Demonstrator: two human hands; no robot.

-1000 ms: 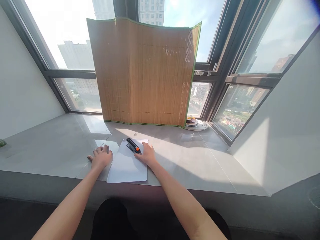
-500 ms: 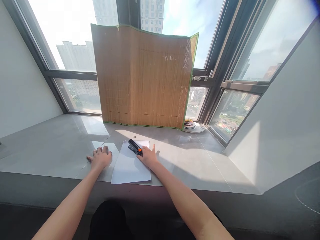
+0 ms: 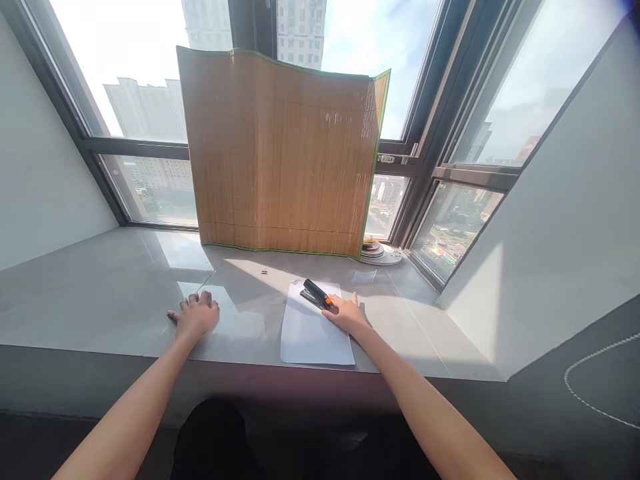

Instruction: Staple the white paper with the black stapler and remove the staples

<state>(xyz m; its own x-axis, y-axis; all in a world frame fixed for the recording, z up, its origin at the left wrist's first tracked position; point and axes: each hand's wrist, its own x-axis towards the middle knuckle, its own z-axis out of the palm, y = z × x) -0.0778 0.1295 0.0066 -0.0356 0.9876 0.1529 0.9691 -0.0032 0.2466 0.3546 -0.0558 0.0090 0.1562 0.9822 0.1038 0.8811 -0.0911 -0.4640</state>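
Observation:
My left hand [image 3: 197, 315] rests on the pale window ledge with its fingers apart, holding nothing. Over to the right, my right hand [image 3: 347, 313] grips the orange-marked end of a black stapler [image 3: 316, 293] between thumb and fingers. One finger of that hand sticks out, away from the stapler. Beneath the stapler lies white paper [image 3: 315, 339], its lower edge close to the front of the ledge. The stapler's jaw end points to the far left, over the upper part of the paper. Part of my right hand covers the paper's right edge.
Two small dark staple-like bits [image 3: 264, 272] lie on the ledge [image 3: 125, 293]. A brown bamboo mat [image 3: 285, 160] with green edging stands against the window. Several stacked round plates or discs [image 3: 375, 251] sit at its right foot. White walls flank the ledge.
The paper and the stapler have slid to the right along the ledge, together with my right hand. My left hand stays in place on the ledge. The view has shifted slightly.

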